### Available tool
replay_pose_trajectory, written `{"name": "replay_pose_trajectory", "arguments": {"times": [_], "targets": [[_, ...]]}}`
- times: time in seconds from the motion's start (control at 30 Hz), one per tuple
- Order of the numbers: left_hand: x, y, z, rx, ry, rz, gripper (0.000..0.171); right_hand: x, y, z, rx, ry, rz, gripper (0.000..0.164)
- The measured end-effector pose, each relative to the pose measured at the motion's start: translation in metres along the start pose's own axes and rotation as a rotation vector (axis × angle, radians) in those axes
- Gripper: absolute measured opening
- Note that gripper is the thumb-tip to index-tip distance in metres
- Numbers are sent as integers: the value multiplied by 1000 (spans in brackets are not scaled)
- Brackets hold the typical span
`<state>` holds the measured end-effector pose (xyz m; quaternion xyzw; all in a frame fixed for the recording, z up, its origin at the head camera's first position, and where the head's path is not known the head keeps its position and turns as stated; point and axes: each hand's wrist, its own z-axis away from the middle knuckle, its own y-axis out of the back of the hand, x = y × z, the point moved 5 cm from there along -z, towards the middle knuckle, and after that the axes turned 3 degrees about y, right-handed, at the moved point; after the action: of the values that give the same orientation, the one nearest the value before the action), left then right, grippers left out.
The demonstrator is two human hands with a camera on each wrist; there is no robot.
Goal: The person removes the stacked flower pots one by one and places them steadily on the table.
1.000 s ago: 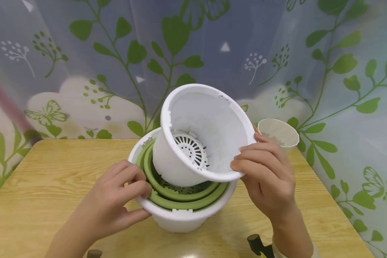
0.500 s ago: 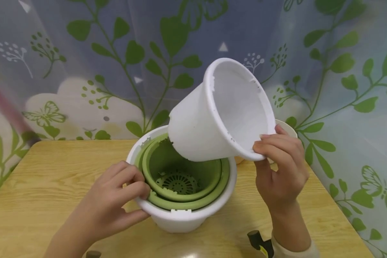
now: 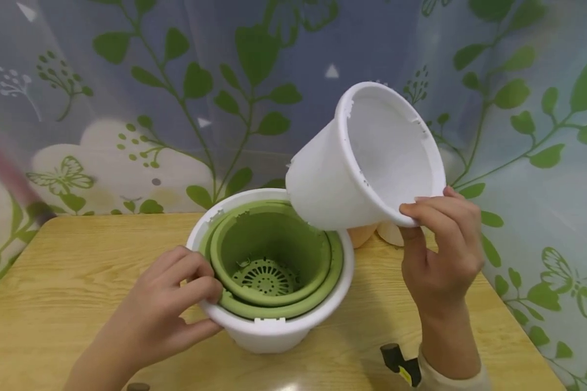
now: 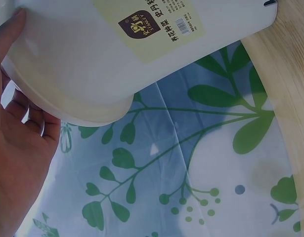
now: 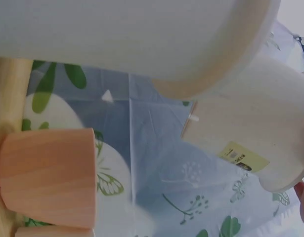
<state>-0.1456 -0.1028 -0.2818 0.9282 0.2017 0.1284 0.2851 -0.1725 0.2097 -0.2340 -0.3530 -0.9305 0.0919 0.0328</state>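
Note:
A large white flower pot (image 3: 269, 339) stands on the table, with two green flower pots nested inside it. The inner green pot (image 3: 274, 233) shows a slotted base; the outer green pot (image 3: 341, 260) shows mainly as a rim. My left hand (image 3: 161, 304) grips the near-left rim of this stack, thumb outside and fingers over the edge. Up to the right, my right hand (image 3: 442, 244) pinches the rim of a smaller white flower pot (image 3: 323, 184), tilted with its mouth to the right. A label (image 4: 156, 29) shows on the large pot in the left wrist view.
Behind the stack, partly hidden, are an orange pot (image 3: 362, 234) and a cream pot (image 3: 390, 233). A black object with a yellow mark (image 3: 401, 366) lies at the near right of the wooden table (image 3: 102, 244). A leaf-patterned cloth (image 3: 127, 92) hangs behind.
My right hand has lifted the smaller white pot out of the nested green pots, up and to the right, tilting it further. My left hand stays on the stack's rim.

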Motion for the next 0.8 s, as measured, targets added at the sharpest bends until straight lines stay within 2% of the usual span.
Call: {"name": "replay_pose_trajectory", "arguments": {"times": [0.27,0.57,0.8], "targets": [[0,0,0,2,6,7,30,5,11,-9,-63,-32,83,32],[-1,-2,0,-3,15,17,28,11,34,-16,-72,-74,175,36],[-3,0,3,-10,22,5,29,16,47,-13,-133,-54,203,37]]}}
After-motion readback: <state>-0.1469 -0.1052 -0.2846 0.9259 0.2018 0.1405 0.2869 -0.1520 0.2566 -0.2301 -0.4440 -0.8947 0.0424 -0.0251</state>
